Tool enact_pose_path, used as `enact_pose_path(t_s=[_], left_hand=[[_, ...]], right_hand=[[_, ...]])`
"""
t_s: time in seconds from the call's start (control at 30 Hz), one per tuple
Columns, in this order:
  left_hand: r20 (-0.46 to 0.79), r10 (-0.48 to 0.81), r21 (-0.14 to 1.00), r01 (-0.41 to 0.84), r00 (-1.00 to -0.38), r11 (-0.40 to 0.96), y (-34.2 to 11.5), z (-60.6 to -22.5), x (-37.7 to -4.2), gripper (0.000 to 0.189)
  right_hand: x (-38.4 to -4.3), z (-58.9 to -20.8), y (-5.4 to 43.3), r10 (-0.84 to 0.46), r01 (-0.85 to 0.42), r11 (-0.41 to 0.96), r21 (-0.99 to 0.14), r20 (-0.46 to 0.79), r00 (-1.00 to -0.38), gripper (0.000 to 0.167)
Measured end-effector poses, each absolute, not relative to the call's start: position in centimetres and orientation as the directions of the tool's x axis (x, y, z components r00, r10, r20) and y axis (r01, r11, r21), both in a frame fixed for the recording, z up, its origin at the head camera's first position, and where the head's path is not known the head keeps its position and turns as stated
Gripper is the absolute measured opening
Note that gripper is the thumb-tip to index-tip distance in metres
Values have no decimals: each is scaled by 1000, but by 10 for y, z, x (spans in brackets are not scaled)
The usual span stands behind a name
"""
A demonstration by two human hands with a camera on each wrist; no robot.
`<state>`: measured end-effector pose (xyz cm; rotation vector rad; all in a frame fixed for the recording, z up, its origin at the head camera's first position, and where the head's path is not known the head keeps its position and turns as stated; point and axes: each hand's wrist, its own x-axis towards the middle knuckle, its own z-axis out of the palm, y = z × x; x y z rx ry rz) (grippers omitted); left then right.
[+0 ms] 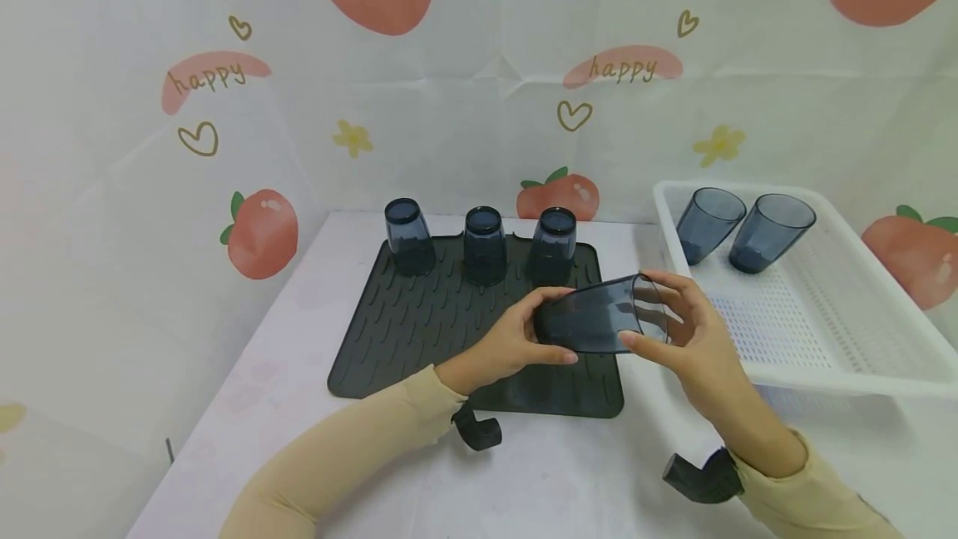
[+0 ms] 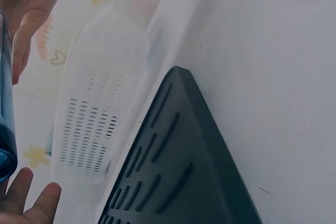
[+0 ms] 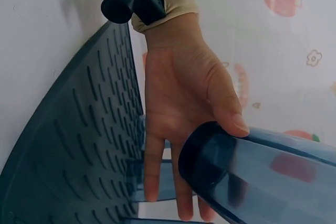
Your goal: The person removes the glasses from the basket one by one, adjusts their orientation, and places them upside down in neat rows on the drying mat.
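A dark blue-tinted drinking glass [image 1: 591, 318] is held on its side above the mat's right part, base to the left and rim to the right. My left hand [image 1: 516, 335] grips its base end; in the right wrist view the left thumb [image 3: 228, 106] lies against the glass and the fingers reach behind it. My right hand [image 1: 692, 339] holds the rim end, thumb in front and fingers behind. Three matching glasses [image 1: 484, 246] stand upside down along the back of the black ridged drying mat [image 1: 419, 331].
To the right stands a white perforated plastic basket [image 1: 846, 377], with two similar glasses [image 1: 774, 231] leaning inside at its back left. A printed cloth [image 1: 464, 106] hangs behind the white table [image 1: 277, 439].
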<state>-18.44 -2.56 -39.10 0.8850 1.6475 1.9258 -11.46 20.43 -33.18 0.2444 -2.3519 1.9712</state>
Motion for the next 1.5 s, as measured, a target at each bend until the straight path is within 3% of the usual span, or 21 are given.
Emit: enact_pose_path(t_s=[0.8,1.13,1.5], left_hand=[[179,617,973,46,-767,-224,-32,-393,-178,78],[227,568,966,107,-791,-237,-38,-392,-179,79],[332,483,912,146,-810,-382,-43,-382,-182,80]], right_hand=[[-117,-330,202,-135,-142,149,-979,122,-983,67],[-117,-329,204,-178,-111,164,-980,81,-981,69],[-119,-336,207,-247,-125,125,-984,91,-965,66]])
